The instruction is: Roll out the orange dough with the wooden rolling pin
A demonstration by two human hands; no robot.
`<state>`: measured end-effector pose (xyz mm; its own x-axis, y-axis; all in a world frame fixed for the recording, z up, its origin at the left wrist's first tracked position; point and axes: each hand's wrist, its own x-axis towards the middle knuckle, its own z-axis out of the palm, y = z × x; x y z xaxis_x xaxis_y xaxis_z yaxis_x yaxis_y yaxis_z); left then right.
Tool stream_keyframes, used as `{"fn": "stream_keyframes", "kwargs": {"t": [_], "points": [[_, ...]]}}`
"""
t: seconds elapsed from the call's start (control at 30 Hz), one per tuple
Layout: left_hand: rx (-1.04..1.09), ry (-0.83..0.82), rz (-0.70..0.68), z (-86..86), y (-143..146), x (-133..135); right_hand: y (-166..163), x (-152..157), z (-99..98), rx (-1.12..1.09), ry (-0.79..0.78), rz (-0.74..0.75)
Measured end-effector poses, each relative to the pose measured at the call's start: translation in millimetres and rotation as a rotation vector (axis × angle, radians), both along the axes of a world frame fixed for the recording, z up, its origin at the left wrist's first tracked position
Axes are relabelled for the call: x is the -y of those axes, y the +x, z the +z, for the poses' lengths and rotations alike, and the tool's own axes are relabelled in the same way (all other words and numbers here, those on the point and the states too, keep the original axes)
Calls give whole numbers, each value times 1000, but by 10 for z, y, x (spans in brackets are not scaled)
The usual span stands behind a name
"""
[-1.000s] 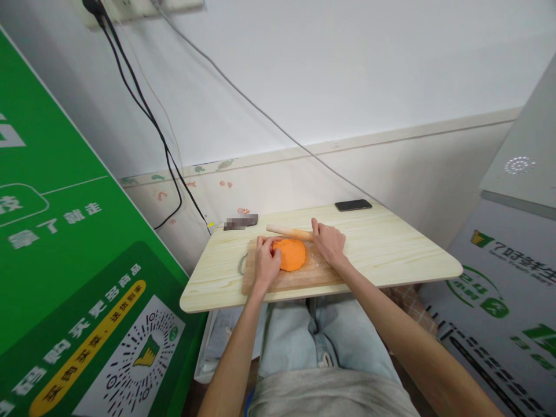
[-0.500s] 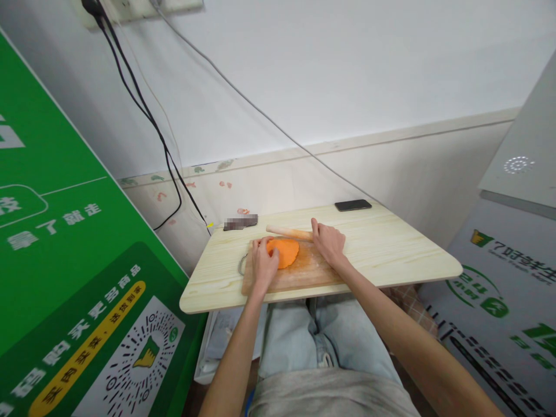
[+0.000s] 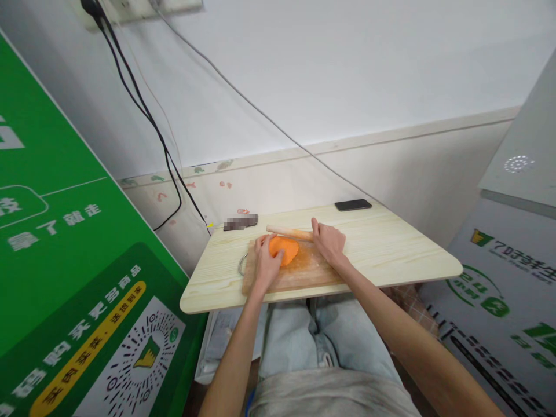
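Observation:
A flattened round of orange dough [image 3: 287,250] lies on a wooden cutting board [image 3: 299,280] dusted with orange and pale traces. My left hand [image 3: 267,260] grips the dough's left side, its fingers around the far edge and its thumb on the near edge. In my right hand [image 3: 329,240] is one end of a wooden rolling pin [image 3: 286,232], closed in the fist. The pin slants leftward just beyond the dough, near the board's far edge. My left fingertips are partly hidden.
The board rests on a small pale wood table [image 3: 391,249] against the wall. A black phone [image 3: 353,205] lies at the back right, and a dark, partly blurred object [image 3: 241,222] at the back left. A metal handle [image 3: 242,264] sticks out from the board's left end.
My left hand has shifted slightly right and away from me, and the dough has turned a little in its grip. My right hand and the rolling pin have stayed put.

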<state>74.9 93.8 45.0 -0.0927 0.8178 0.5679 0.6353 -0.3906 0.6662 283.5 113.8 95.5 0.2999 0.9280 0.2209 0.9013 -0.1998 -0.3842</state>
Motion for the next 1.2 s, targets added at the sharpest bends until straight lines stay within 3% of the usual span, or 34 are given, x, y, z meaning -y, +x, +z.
{"fn": "stream_keyframes", "kwargs": {"t": [0.17,0.53,0.7,0.87,1.07,1.2], "points": [[133,0,42,-3,-43,-27,1,-1,3,-5,-3,1],[397,-94,-239,-47,-37,-35,7,4,-7,1,9,4],[194,-108,-305,-36,9,2,7,3,-6,-16,5,1],[-81,-82,-254,24,84,80,9,-6,-12,-13,11,-4],[-262,-174,-98,123,119,176,13,-1,-17,-29,12,1],[-384,-201,-158,175,125,222,13,7,-14,-22,10,6]]}}
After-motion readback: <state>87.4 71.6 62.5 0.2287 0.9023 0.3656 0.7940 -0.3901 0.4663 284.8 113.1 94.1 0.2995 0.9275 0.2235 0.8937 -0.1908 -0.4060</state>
